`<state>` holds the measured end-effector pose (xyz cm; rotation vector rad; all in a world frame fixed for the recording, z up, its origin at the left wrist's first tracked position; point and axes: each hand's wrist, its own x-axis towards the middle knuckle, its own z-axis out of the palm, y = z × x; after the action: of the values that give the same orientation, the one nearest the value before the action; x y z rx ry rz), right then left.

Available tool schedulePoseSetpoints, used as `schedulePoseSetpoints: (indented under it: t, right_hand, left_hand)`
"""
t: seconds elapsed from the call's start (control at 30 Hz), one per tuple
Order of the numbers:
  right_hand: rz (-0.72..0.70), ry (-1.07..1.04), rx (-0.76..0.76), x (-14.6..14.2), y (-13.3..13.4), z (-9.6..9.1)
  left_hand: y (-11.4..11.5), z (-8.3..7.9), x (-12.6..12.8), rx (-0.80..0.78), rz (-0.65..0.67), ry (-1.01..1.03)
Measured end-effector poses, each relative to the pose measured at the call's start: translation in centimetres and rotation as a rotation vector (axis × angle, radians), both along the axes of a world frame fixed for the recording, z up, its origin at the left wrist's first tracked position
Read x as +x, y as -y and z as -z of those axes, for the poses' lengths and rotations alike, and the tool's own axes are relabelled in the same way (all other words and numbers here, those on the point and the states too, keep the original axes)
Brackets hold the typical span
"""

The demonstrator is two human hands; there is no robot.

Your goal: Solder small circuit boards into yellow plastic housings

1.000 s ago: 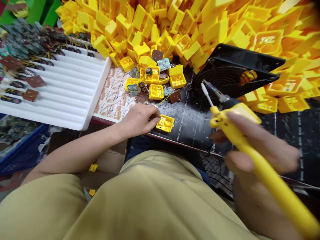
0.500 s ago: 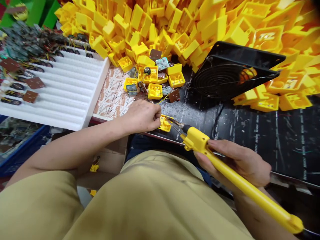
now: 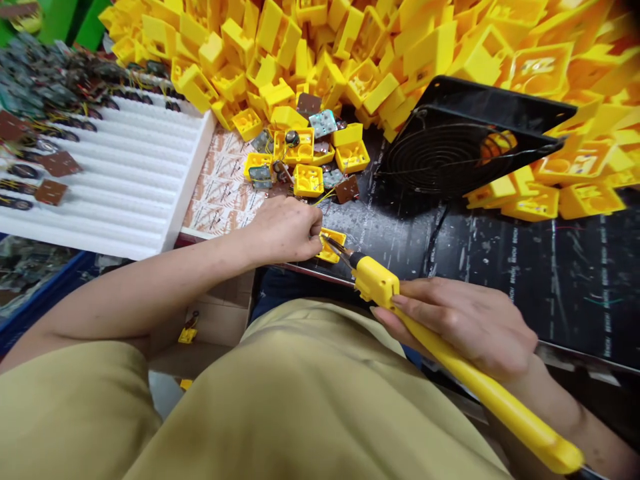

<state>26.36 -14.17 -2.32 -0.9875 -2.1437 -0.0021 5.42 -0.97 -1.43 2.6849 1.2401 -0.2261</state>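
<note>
My left hand (image 3: 285, 230) is closed, its fingertips pinching the near edge of a small yellow plastic housing (image 3: 333, 243) that lies on the black mat (image 3: 500, 267). My right hand (image 3: 465, 323) is wrapped round the yellow handle of a soldering iron (image 3: 480, 380). The iron's metal tip reaches into the housing right beside my left fingertips. Whatever sits inside the housing is too small to make out.
A huge heap of yellow housings (image 3: 400, 47) fills the back. A black fan (image 3: 450, 150) leans against it. Loose housings and small circuit boards (image 3: 310, 160) lie behind my left hand. A white ribbed foam tray (image 3: 125, 173) with wired boards sits left. My lap fills the foreground.
The right hand swung the soldering iron down from in front of the fan to the housing held by the left hand; the tip now sits in it. The left hand barely moved.
</note>
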Motion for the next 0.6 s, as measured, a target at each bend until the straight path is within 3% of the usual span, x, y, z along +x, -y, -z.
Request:
schedulePoseSetpoints:
  t: [0.13,0.23,0.5,0.6]
  right_hand:
    - [0.117,0.028,-0.088,0.5,0.3,-1.2]
    - [0.123,0.059,-0.069,0.5,0.1,-1.3]
    - [0.109,-0.099,-0.038,0.8,0.2,0.8]
    - [0.208,-0.184,-0.103,1.4,0.9,1.7]
  left_hand:
    - [-0.1,-0.2,0.1,-0.007,0.014,-0.006]
    - [-0.2,-0.3,0.0,-0.012,0.019,-0.008]
    - [-0.1,0.1,-0.2,0.007,0.086,0.014]
    - [-0.1,-0.6,-1.1,0.015,0.076,0.114]
